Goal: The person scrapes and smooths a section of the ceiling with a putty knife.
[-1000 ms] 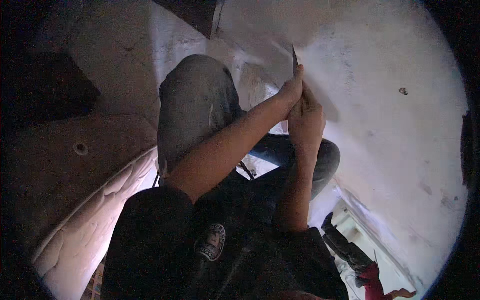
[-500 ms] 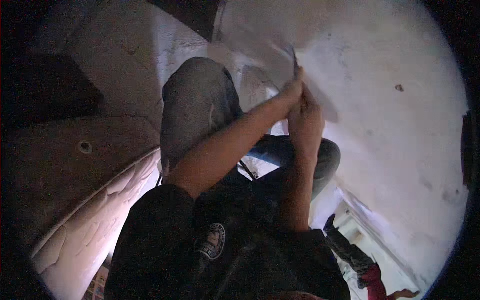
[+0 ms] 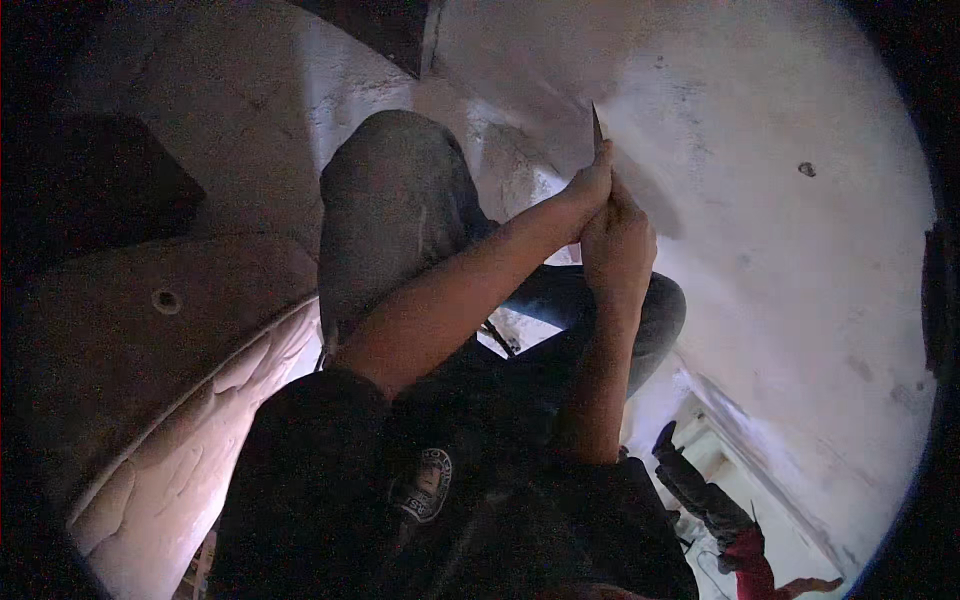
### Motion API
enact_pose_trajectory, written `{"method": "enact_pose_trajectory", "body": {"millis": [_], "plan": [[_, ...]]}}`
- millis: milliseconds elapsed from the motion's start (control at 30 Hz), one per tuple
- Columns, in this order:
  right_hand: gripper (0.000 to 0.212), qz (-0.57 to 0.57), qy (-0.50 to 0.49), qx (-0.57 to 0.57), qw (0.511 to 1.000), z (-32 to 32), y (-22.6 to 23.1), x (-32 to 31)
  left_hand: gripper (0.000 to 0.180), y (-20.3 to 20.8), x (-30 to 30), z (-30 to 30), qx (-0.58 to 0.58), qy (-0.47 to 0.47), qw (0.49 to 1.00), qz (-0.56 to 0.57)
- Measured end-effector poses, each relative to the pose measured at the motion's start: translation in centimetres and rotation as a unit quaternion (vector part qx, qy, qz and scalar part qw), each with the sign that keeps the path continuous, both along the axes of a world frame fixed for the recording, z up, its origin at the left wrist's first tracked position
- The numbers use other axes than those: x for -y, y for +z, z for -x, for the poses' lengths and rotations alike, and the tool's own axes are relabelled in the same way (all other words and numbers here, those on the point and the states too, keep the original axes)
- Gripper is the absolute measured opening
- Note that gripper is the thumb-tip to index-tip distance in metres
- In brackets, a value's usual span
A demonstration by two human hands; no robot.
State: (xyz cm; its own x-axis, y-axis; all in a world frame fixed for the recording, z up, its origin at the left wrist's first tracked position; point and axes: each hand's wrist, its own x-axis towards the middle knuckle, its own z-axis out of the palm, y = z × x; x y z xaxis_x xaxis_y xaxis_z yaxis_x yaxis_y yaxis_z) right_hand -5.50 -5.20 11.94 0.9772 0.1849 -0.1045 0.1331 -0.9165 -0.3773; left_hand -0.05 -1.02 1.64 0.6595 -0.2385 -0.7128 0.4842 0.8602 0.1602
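A thin, dark, pointed blade (image 3: 597, 125) sticks up from my joined hands, seen nearly edge-on, close to the pale plastered wall (image 3: 740, 230). Its handle is hidden by my fingers. My left hand (image 3: 590, 188) is closed at the base of the blade. Just below it and touching it, my right hand (image 3: 618, 245) is curled shut, its fingers wrapped around what looks like the hidden handle. A soft shadow falls on the wall beside both hands.
My bent knees (image 3: 395, 190) stand on either side of my arms. To the left is a dark brown panel (image 3: 100, 330) with a round hole and a curved edge. At lower right another person in a red top (image 3: 745, 560) is on the far side of the room.
Both hands have shifted slightly right together, still joined. The blade, blurred before, now shows sharply and more upright. At lower right, the other person has barely moved.
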Motion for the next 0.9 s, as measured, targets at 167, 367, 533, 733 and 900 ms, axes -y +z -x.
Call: {"method": "enact_pose_trajectory", "body": {"millis": [167, 367, 533, 733, 900], "plan": [[0.038, 0.004, -0.037, -0.036, 0.999, -0.1, -0.5, 0.1, 0.084, 0.4, -0.7, 0.4, 0.071, -0.010, 0.997, -0.033], [0.040, -0.025, 0.010, -0.074, 0.997, -0.7, -1.3, -0.4, 0.080, 0.2, -1.7, 1.2, 0.033, 0.002, 0.998, -0.054], [0.040, -0.009, -0.002, -0.064, 0.998, -0.5, -0.8, -0.9, 0.084, -1.8, -0.9, -0.1, 0.030, 0.010, 0.999, -0.045], [0.039, -0.060, -0.003, -0.059, 0.996, -1.1, -1.0, -1.4, 0.084, -2.3, -0.7, -0.1, 0.042, -0.010, 0.989, -0.145], [0.037, -0.033, 0.022, -0.038, 0.998, -1.4, -2.4, -1.1, 0.094, -1.1, -2.2, 0.3, 0.074, 0.038, 0.997, 0.003]]}}
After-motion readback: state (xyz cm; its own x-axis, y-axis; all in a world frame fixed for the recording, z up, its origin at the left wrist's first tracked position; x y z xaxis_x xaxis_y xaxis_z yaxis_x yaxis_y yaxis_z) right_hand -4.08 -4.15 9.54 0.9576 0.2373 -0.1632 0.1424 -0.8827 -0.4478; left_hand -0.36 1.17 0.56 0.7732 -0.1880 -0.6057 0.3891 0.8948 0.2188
